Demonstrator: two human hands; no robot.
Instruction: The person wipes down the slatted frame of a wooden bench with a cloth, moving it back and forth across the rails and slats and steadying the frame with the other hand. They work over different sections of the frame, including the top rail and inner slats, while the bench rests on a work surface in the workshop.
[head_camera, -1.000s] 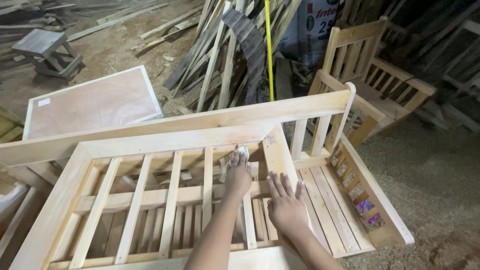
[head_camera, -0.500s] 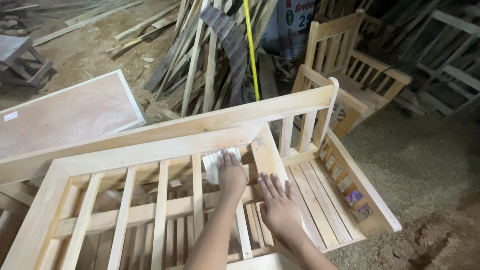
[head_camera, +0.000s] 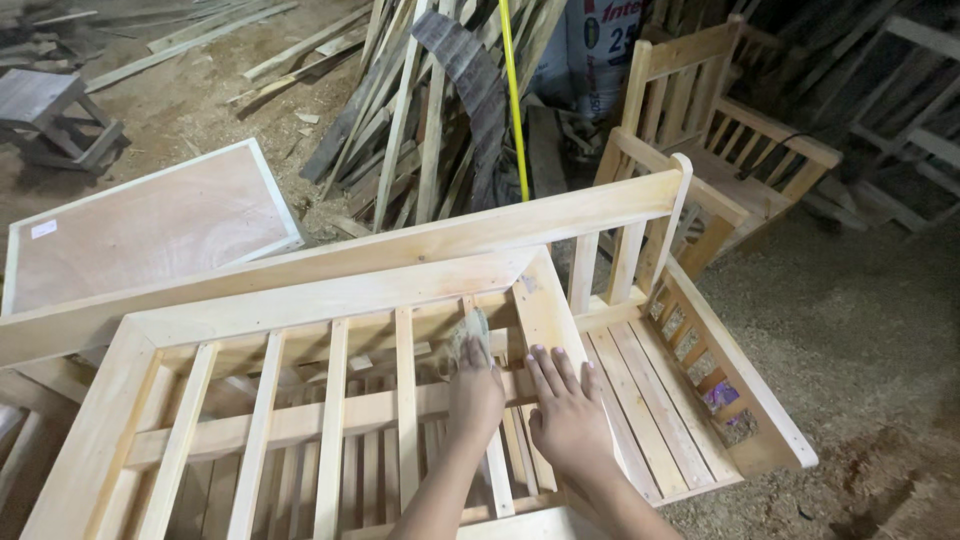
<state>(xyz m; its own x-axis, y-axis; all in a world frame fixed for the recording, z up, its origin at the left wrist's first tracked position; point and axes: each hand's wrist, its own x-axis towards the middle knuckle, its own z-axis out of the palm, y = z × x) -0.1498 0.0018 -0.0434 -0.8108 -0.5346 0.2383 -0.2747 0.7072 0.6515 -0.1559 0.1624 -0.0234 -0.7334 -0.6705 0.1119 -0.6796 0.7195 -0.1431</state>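
Sanding a slat of the slatted frame

The left hand (head_camera: 476, 392) presses a folded piece of sandpaper (head_camera: 470, 332) under its fingers against an upright slat (head_camera: 487, 400) of the pale wooden slatted frame (head_camera: 330, 300). The sandpaper lies near the top of that slat, just below the frame's upper rail. The right hand (head_camera: 568, 415) grasps nothing; it lies flat, fingers spread, on the wide side post (head_camera: 545, 310) just beside the slat, and braces the frame.

The frame rests tilted on an unfinished wooden bench (head_camera: 690, 390), whose back rail (head_camera: 400, 255) runs just behind it.

Recommended practice, as judged from this position:
- Keep the sandpaper folded flat under the fingertips so that pressure spreads evenly.
- Stroke along the grain, following the length of the slat.
- Hold the bracing hand down firmly; the frame looks only propped and could shift.
- Keep fingers clear of the gaps between the slats.
- Ease pressure at the joints with the cross rail (head_camera: 330, 415), where edges may round over.

A plywood panel (head_camera: 150, 225), a pile of planks (head_camera: 420, 110) and a wooden chair (head_camera: 720, 130) stand behind on the sawdust-covered floor (head_camera: 870, 330).
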